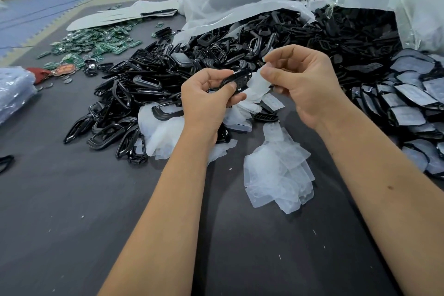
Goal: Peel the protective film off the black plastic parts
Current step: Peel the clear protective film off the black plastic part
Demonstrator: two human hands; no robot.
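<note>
- While the left hand [211, 98] grips a black part [236, 80], its fingers hide most of it.
- The right hand [300, 79] pinches the film [258, 84].
- Bare counter [72, 199] lies near.

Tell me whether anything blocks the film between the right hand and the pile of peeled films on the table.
Nothing visible does. The right hand pinches the film, and the film pile lies below on the table, open space between.
</note>
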